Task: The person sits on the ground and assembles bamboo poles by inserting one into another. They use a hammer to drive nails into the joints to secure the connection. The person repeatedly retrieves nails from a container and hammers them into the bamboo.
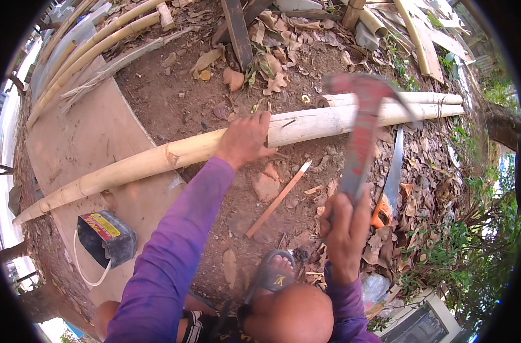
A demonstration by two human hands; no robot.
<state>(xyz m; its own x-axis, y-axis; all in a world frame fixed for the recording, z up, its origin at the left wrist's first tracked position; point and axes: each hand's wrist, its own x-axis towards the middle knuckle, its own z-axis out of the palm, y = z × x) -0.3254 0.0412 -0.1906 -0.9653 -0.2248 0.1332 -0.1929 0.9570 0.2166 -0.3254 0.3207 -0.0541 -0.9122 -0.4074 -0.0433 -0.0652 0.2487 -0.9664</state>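
My left hand (246, 139) grips a long pale bamboo pole (157, 157) that lies across bare earth, from lower left to upper right. A small dark wedge or nail sticks out of the pole just right of my fingers. My right hand (345, 233) is closed on the handle of a red claw hammer (360, 128), raised and blurred above the pole. A second bamboo pole (420, 98) lies just behind the first at the right. Both sleeves are purple. My knee and a sandalled foot (274, 273) show at the bottom.
A handsaw with an orange handle (391, 183) lies on dry leaves at the right. A thin wooden strip (278, 199) lies near my foot. A dark container with a white cord (106, 237) sits on a board at left. More bamboo and planks lie at the back.
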